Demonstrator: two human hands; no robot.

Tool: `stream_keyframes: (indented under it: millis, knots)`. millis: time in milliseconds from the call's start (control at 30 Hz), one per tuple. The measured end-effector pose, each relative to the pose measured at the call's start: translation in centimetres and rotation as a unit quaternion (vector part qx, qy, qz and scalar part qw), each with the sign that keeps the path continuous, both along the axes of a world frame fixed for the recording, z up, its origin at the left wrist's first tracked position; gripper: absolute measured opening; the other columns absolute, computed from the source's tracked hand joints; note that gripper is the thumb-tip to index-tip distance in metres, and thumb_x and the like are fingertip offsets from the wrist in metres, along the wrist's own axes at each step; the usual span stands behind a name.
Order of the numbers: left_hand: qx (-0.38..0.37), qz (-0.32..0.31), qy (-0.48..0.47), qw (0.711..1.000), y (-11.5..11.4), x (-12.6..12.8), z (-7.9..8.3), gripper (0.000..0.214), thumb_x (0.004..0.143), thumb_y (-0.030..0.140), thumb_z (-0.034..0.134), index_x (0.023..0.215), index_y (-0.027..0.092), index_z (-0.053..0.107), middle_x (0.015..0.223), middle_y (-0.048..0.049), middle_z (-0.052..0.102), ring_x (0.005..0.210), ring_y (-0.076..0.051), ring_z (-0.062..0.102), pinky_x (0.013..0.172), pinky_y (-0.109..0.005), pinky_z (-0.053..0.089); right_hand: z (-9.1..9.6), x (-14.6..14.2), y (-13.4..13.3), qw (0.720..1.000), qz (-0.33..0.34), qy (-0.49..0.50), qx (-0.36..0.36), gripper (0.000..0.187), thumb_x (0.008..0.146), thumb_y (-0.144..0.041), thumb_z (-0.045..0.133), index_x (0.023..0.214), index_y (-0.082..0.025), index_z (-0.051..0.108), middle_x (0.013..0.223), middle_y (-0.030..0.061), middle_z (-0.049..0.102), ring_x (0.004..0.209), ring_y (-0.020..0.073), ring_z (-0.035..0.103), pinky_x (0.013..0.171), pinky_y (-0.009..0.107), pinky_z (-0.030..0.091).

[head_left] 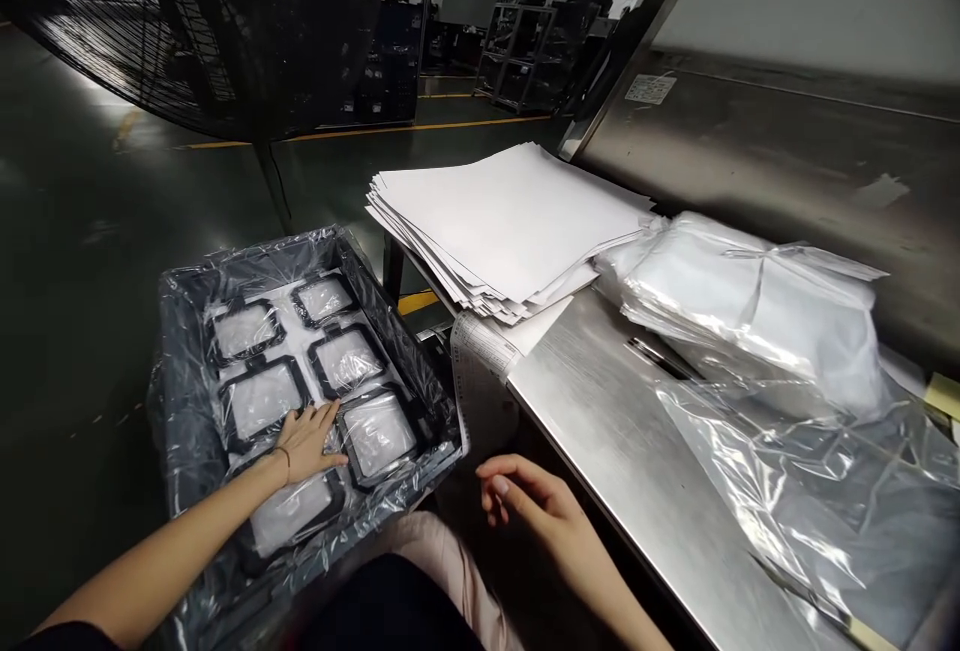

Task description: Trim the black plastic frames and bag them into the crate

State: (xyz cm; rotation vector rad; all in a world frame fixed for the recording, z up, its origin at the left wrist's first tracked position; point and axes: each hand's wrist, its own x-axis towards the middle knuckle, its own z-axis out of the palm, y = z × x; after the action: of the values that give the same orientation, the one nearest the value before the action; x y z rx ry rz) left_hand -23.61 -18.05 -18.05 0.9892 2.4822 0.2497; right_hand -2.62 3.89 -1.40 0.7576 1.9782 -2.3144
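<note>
The left hand [306, 443] lay flat and open, palm down, on the wrapped parts [379, 431] in the bin [397, 331], grasping nothing. It rested between the near two of six black-framed pieces laid in two rows on the bin's floor. The right hand [529, 501] hung empty in the air just beside the table [600, 421] edge, its fingers loosely curled.

The likeliest trouble lay under the palm: each part was in slick film, so a sideways push could have slid one against its neighbour and spoiled the rows. Hard pressure might also have marked a clear face. The loose liner [169, 401] stood crumpled round the rim, and a finger or wrist could have caught it and dragged it over the parts.

On the table, the paper [510, 221] overhung the corner nearest the bin, its sheets already fanned. A nudge from the right arm, or a draught from the big fan [150, 31] if it was running, could have tipped sheets down into the bin. The bags [757, 301] beside it looked as slippery.
</note>
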Motion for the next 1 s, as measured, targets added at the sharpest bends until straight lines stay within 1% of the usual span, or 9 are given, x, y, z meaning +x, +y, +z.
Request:
stream_keyframes:
  millis: [100, 267, 400, 533, 667, 767, 867, 933, 1000]
  knots:
    - [-0.048, -0.033, 0.022, 0.998, -0.7, 0.0, 0.6, 0.064, 0.069, 0.049, 0.05, 0.122, 0.017, 0.032, 0.119, -0.0121, 0.043, 0.11, -0.031, 0.035, 0.088, -0.052, 0.024, -0.5, 0.7, 0.4, 1.0, 0.002, -0.005, 0.003, 0.022, 0.074, -0.037, 0.054, 0.079, -0.016, 0.057, 0.063, 0.0, 0.053, 0.058, 0.0111, 0.045, 0.058, 0.025, 0.034]
    - [-0.105, -0.079, 0.031, 0.991, 0.0, -1.3, 1.1, 0.042, 0.074, 0.045, 0.046, 0.102, 0.015, 0.05, 0.101, -0.008, 0.055, 0.096, -0.024, 0.048, 0.083, -0.047, 0.032, -1.1, 1.2, 1.0, 1.0, 0.007, -0.008, 0.014, 0.021, 0.076, -0.036, 0.051, 0.081, -0.016, 0.056, 0.064, -0.0002, 0.052, 0.059, 0.011, 0.046, 0.058, 0.025, 0.034]
    - [-0.135, -0.083, 0.031, 0.987, 0.8, -1.3, 1.2, 0.036, 0.075, 0.042, 0.047, 0.097, 0.015, 0.052, 0.099, -0.0075, 0.055, 0.092, -0.022, 0.05, 0.082, -0.046, 0.034, -1.9, 0.9, 1.0, 1.0, 0.007, -0.011, 0.014, 0.023, 0.076, -0.037, 0.051, 0.081, -0.015, 0.055, 0.063, 0.0001, 0.052, 0.058, 0.0111, 0.046, 0.057, 0.025, 0.034]
    - [-0.104, -0.089, 0.041, 0.99, 2.0, -0.6, 2.0, 0.043, 0.076, 0.043, 0.044, 0.109, 0.017, 0.045, 0.113, -0.0099, 0.047, 0.101, -0.026, 0.044, 0.082, -0.049, 0.033, -2.8, 0.7, 0.7, 1.0, 0.005, -0.007, 0.0, 0.023, 0.075, -0.037, 0.052, 0.08, -0.015, 0.055, 0.063, 0.0003, 0.052, 0.057, 0.011, 0.046, 0.056, 0.025, 0.034]
    - [-0.036, -0.218, 0.014, 0.975, 3.5, 0.5, 2.3, 0.039, 0.072, 0.039, 0.051, 0.104, 0.018, 0.049, 0.115, -0.0075, 0.046, 0.103, -0.025, 0.041, 0.084, -0.047, 0.031, -3.3, 0.6, 0.5, 1.0, 0.004, -0.009, -0.016, 0.025, 0.073, -0.038, 0.054, 0.079, -0.015, 0.056, 0.061, -0.0001, 0.052, 0.056, 0.0108, 0.046, 0.056, 0.025, 0.033]
    - [-0.03, -0.264, 0.007, 0.964, 4.2, 1.5, 1.7, 0.03, 0.07, 0.036, 0.054, 0.093, 0.016, 0.055, 0.108, -0.0068, 0.05, 0.101, -0.025, 0.042, 0.083, -0.047, 0.032, -3.7, 0.8, 0.5, 1.0, -0.003, -0.019, -0.018, 0.027, 0.071, -0.041, 0.055, 0.078, -0.015, 0.057, 0.06, 0.0, 0.052, 0.055, 0.0111, 0.046, 0.055, 0.025, 0.033]
    - [-0.024, -0.24, 0.023, 0.97, 3.6, 2.1, 1.5, 0.033, 0.071, 0.033, 0.054, 0.1, 0.017, 0.052, 0.117, -0.0075, 0.044, 0.106, -0.026, 0.039, 0.084, -0.047, 0.032, -4.0, 1.3, 0.5, 0.999, -0.01, -0.027, -0.017, 0.028, 0.07, -0.042, 0.056, 0.078, -0.015, 0.057, 0.06, 0.0002, 0.052, 0.055, 0.0115, 0.046, 0.054, 0.025, 0.033]
    - [-0.024, -0.184, 0.05, 0.981, 2.3, 2.1, 1.6, 0.038, 0.074, 0.031, 0.051, 0.109, 0.018, 0.045, 0.124, -0.0086, 0.037, 0.11, -0.027, 0.035, 0.086, -0.048, 0.032, -4.2, 1.7, 0.6, 0.999, -0.013, -0.032, -0.019, 0.029, 0.069, -0.042, 0.057, 0.078, -0.015, 0.057, 0.06, 0.0002, 0.052, 0.055, 0.0116, 0.046, 0.054, 0.026, 0.033]
    - [-0.043, -0.11, 0.077, 0.99, 0.5, 1.6, 1.7, 0.037, 0.077, 0.028, 0.047, 0.112, 0.017, 0.042, 0.123, -0.0097, 0.038, 0.108, -0.027, 0.038, 0.084, -0.048, 0.034, -4.4, 1.9, 0.6, 0.999, -0.016, -0.037, -0.025, 0.029, 0.069, -0.042, 0.057, 0.077, -0.015, 0.057, 0.059, -0.0001, 0.052, 0.054, 0.0113, 0.046, 0.054, 0.025, 0.032]
